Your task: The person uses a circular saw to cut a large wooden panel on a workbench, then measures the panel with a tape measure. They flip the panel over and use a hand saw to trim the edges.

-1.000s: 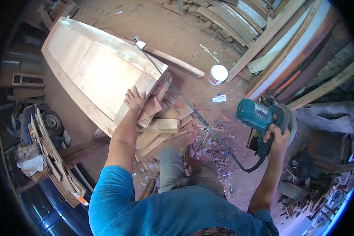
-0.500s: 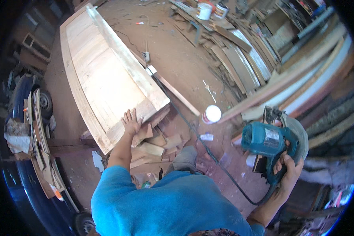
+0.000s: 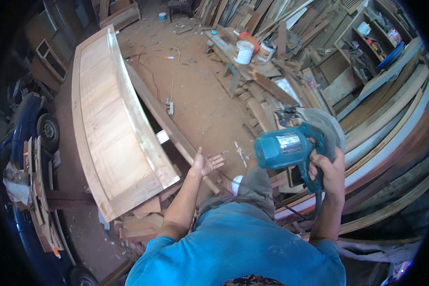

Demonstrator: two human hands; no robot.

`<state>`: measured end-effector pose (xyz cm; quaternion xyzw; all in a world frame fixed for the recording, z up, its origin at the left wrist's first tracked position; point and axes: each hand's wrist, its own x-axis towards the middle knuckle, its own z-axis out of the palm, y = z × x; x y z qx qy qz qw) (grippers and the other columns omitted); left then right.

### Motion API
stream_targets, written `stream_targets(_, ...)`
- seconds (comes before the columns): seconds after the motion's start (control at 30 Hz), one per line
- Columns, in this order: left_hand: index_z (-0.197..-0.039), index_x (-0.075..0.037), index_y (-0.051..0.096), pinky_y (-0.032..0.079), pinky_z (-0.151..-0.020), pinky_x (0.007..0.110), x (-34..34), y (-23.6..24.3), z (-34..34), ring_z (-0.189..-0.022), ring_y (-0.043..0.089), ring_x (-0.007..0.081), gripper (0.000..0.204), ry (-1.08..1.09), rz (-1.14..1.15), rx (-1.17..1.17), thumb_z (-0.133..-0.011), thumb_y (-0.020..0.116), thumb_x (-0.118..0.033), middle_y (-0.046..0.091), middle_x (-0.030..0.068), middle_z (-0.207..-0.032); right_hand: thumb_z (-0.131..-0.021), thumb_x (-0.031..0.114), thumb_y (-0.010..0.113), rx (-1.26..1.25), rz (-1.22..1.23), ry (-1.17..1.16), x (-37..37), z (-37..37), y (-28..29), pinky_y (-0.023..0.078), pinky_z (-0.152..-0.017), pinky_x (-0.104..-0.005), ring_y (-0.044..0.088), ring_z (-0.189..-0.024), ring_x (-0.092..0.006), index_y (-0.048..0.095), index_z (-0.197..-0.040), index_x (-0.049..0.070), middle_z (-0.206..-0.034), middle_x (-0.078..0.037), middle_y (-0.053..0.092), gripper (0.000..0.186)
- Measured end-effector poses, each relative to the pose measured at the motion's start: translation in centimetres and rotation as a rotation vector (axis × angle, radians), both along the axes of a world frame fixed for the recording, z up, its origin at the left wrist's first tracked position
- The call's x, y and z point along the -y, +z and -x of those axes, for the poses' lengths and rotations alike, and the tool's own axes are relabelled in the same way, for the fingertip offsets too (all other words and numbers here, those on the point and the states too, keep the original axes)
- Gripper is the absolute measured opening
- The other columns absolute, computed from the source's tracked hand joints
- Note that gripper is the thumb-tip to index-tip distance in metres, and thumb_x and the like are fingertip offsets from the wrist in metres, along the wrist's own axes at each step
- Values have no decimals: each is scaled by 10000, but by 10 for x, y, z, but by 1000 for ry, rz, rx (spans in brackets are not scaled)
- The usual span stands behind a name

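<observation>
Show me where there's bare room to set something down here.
The wooden panel has a bare top. Reddish floor lies mostly open between the white power strip and the bench holding white buckets. Crowded: wood offcuts by the panel's near end, long boards along the right.

My right fingers (image 3: 313, 158) cover part of the handle (image 3: 314, 185) of the power saw (image 3: 271, 151), and its label (image 3: 289, 143) is too blurred for me to read. My leg (image 3: 257, 193) partly hides a white container (image 3: 234, 185). The wooden panel (image 3: 119, 133) covers some offcuts (image 3: 140, 225); the dark rim cuts off the blue car (image 3: 21, 229).
</observation>
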<state>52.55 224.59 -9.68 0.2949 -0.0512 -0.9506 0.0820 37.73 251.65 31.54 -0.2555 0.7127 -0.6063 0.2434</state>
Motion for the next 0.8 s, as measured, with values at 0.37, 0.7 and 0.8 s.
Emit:
stream_targets(0.37,-1221,-57,668,368,-1097,439,-42,65,165,-1168,569,287,707,-884,1026,126,-1051,261,-610,652,127,-1253,-854,73,605,214,93,81,123,220,-21,439,-467,-277,522,-533,-114,591,-1170,-31,-735,-41,559,334)
stream_targets(0.7,-1109,-44,710,511,-843,374,61,-37,178,-879,661,206,718,-1102,838,646,-972,437,-694,712,87,-914,-952,157,551,125,-281,359,242,503,-180,437,-520,-283,523,-578,-111,596,-1092,24,-734,-6,546,198)
stream_targets(0.8,-1140,-44,687,520,-758,343,109,-58,157,-809,651,168,651,-906,809,707,-967,517,-649,707,66,-911,-991,223,555,111,-367,348,265,547,-189,430,-525,-280,521,-617,-96,600,-1119,43,-740,11,540,225)
